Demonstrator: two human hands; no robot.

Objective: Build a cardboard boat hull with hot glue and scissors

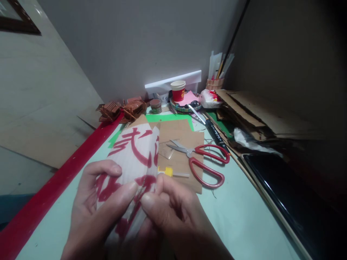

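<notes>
Both my hands hold a white translucent paper bag (135, 151) printed with large red characters, low in the middle of the view. My left hand (94, 206) grips its left side, thumb pressed on the front. My right hand (173, 213) pinches the bag's right edge between thumb and fingers. Just beyond the bag, red-handled scissors (203, 160) lie on a brown cardboard sheet (181, 141), and a small yellow-handled tool (169, 171) rests beside my right fingers.
A pale green table (238, 216) has a red edge strip (54, 184) on the left. At the back stand a red paper cup (178, 91), a small jar (155, 104), brown folded pieces (121, 108) and a pen holder (214, 83). Stacked cardboard (257, 112) and a black panel (292, 195) fill the right.
</notes>
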